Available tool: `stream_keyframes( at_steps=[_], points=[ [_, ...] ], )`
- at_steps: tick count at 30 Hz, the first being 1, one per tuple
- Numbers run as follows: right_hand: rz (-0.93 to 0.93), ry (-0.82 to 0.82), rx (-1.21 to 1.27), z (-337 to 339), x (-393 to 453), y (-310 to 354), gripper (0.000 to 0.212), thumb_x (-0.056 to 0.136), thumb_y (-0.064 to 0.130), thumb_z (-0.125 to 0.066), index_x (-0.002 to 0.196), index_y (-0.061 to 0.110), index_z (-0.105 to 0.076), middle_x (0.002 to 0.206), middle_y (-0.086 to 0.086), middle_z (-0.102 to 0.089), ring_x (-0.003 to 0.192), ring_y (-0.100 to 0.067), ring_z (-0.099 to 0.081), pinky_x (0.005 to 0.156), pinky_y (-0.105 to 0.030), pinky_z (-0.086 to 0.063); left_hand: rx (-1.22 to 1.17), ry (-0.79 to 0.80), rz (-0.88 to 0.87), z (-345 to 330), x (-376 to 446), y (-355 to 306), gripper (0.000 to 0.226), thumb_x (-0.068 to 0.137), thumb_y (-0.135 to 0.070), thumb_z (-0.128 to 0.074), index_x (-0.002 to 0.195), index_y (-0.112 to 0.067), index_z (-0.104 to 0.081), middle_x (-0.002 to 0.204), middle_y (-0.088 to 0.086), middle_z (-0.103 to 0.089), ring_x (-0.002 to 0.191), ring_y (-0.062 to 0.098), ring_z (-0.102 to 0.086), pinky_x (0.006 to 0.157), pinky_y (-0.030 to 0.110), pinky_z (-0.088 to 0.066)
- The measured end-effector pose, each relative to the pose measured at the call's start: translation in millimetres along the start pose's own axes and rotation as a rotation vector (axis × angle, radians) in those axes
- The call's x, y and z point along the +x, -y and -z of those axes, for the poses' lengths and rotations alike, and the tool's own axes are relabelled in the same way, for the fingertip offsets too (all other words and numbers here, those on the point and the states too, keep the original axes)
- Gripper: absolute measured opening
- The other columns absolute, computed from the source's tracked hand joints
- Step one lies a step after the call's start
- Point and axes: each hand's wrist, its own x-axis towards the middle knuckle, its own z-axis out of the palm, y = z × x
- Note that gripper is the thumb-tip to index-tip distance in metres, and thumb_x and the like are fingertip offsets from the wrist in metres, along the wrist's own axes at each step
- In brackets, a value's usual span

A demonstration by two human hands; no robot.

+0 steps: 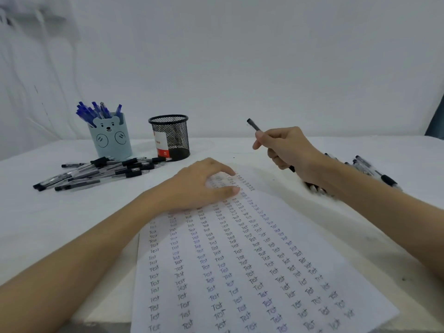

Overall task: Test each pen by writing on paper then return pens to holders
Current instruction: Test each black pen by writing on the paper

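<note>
Resting flat on the white sheet of paper [252,260] covered in columns of handwritten "Test", the left hand [204,186] has its fingers spread, pressing the sheet's far end. The right hand [286,147], raised above the white surface [48,224], pinches a black pen [254,125] between curled fingers. Loose black-capped pens [101,171] lie before a pale blue bear-faced holder [110,138] holding blue pens [96,112]; a black mesh holder [171,137] stands beside it.
</note>
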Motion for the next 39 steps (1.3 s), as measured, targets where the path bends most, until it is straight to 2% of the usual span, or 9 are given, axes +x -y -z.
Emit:
stream_keyframes(
  at_steps=[5, 13, 17, 20, 25, 30, 34, 37, 39],
  points=[
    [-0.008, -0.026, -0.039, 1, 2, -3, 0.023, 0.094, 0.033, -0.056, 0.086, 0.012, -0.061, 0.049, 0.004, -0.030, 0.037, -0.010, -0.023, 0.038, -0.015, -0.021, 0.034, -0.004, 0.033, 8, -3, 1, 0.057, 0.072, -0.078, -0.044, 0.117, -0.044, -0.052, 0.120, -0.015, -0.051, 0.114, 0.004, -0.047, 0.101, 0.033, -0.038],
    [-0.074, -0.053, -0.042, -5, 3, -6, 0.028, 0.100, 0.027, -0.043, 0.092, 0.006, -0.058, 0.054, -0.002, -0.028, 0.032, -0.009, -0.024, 0.037, -0.015, -0.020, 0.014, 0.077, 0.048, 0, -3, 2, 0.060, 0.067, -0.075, -0.049, 0.120, -0.048, -0.048, 0.138, -0.016, -0.045, 0.122, 0.007, -0.045, 0.097, 0.026, -0.034],
    [-0.087, -0.087, -0.061, 13, 3, 10, 0.007, 0.096, 0.016, -0.045, 0.096, 0.009, -0.046, 0.055, -0.006, -0.044, 0.032, -0.015, -0.039, 0.038, -0.020, -0.031, 0.005, 0.058, -0.026, -7, -1, -1, 0.055, 0.079, -0.063, -0.049, 0.128, -0.040, -0.048, 0.143, -0.013, -0.039, 0.131, 0.007, -0.037, 0.102, 0.021, -0.026],
    [-0.081, -0.126, -0.266, 44, 3, 14, 0.006, 0.091, 0.007, -0.049, 0.088, 0.005, -0.054, 0.047, -0.007, -0.061, 0.037, -0.016, -0.053, 0.041, -0.021, -0.043, 0.039, 0.048, -0.040, -10, 0, -3, 0.062, 0.077, -0.066, -0.043, 0.133, -0.039, -0.046, 0.145, -0.009, -0.036, 0.132, 0.009, -0.034, 0.105, 0.022, -0.024],
    [-0.225, -0.177, -0.580, 80, -1, -7, 0.014, 0.084, 0.007, -0.065, 0.073, -0.001, -0.063, 0.057, -0.009, -0.061, 0.036, -0.012, -0.052, 0.049, -0.023, -0.046, 0.070, 0.070, -0.049, -12, 1, -3, 0.068, 0.077, -0.068, -0.035, 0.139, -0.038, -0.040, 0.150, -0.008, -0.031, 0.136, 0.011, -0.030, 0.111, 0.029, -0.021],
    [-0.230, -0.248, -0.723, 85, -7, -20, 0.016, 0.081, 0.011, -0.070, 0.072, -0.001, -0.064, 0.056, -0.009, -0.054, 0.046, -0.020, -0.052, 0.061, -0.031, -0.049, 0.040, 0.051, -0.069, -13, 1, 0, 0.061, 0.081, -0.065, -0.039, 0.137, -0.040, -0.042, 0.148, -0.012, -0.034, 0.134, 0.007, -0.032, 0.108, 0.025, -0.023],
    [-0.219, -0.280, -0.746, 79, -5, -24, 0.041, 0.077, 0.008, -0.070, 0.108, -0.016, -0.060, 0.071, -0.015, -0.059, 0.063, -0.025, -0.057, 0.064, -0.034, -0.049, 0.027, 0.042, -0.073, -14, 1, 1, 0.062, 0.079, -0.068, -0.039, 0.135, -0.041, -0.043, 0.147, -0.013, -0.035, 0.133, 0.008, -0.033, 0.105, 0.024, -0.024],
    [-0.190, -0.297, -0.844, 72, -3, -28, 0.046, 0.078, 0.011, -0.065, 0.118, -0.009, -0.057, 0.105, -0.023, -0.068, 0.099, -0.036, -0.066, 0.085, -0.045, -0.055, 0.019, 0.037, -0.082, -15, 2, 2, 0.065, 0.077, -0.070, -0.039, 0.135, -0.041, -0.043, 0.146, -0.013, -0.036, 0.133, 0.008, -0.034, 0.106, 0.025, -0.025],
    [-0.180, -0.296, -0.932, 66, -2, -30, 0.042, 0.080, 0.015, -0.064, 0.117, -0.004, -0.059, 0.113, -0.020, -0.065, 0.106, -0.033, -0.062, 0.080, -0.038, -0.054, 0.010, 0.030, -0.088, -15, 2, 2, 0.065, 0.077, -0.069, -0.039, 0.135, -0.040, -0.044, 0.146, -0.013, -0.037, 0.133, 0.008, -0.035, 0.106, 0.024, -0.025]
  ],
)
